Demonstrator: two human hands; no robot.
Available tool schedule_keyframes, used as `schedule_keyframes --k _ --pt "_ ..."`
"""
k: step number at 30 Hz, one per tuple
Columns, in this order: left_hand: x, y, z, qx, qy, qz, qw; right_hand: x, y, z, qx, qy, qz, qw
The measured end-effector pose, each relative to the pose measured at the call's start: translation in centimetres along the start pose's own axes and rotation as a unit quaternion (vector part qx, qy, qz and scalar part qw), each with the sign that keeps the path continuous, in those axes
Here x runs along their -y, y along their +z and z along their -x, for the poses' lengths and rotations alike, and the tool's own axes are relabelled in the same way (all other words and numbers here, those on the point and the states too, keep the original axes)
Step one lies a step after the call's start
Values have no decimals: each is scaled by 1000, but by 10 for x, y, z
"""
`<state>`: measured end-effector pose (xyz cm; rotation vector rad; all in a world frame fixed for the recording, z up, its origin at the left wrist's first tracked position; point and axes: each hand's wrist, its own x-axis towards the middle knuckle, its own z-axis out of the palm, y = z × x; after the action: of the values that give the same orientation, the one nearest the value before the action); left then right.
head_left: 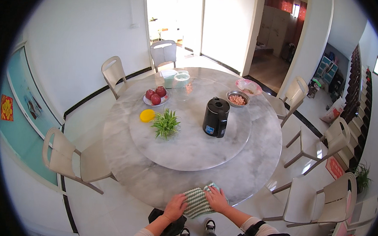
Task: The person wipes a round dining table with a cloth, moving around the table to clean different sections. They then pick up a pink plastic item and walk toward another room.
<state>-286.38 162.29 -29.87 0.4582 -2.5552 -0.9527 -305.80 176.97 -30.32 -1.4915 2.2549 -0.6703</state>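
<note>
A green-and-white striped cloth (197, 204) lies at the near edge of a round marble-patterned table (160, 183), its lower part reaching past the rim. My left hand (174, 207) holds the cloth's left side with bent fingers. On its right part is my right hand (217, 199), fingers spread over the fabric and gripping it. A dark bag or bag-lined bin (176, 229) shows below my left forearm, partly covered by it. Beyond the cloth, a raised round turntable (193, 156) carries a black electric kettle (215, 116) and a green potted plant (166, 123).
Also on the turntable are a yellow lid (147, 115), a plate of red fruit (155, 99), an upturned clear jar (182, 85) and a metal bowl of pinkish pieces (237, 99). A pink dish (249, 87) sits behind. Chairs surround the table, including one at right (303, 197).
</note>
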Motion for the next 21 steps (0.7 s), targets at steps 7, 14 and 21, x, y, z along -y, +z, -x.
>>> schedule_keyframes --k 7,14,21 --pt "-33 -30 -24 128 -242 -144 951 104 -32 -3 -28 -296 -64 953" --pt "-74 -7 -36 232 -42 -65 970 139 -44 6 -50 -356 16 933" --pt "-75 2 -27 358 168 61 916 117 -36 17 13 -204 -81 975"
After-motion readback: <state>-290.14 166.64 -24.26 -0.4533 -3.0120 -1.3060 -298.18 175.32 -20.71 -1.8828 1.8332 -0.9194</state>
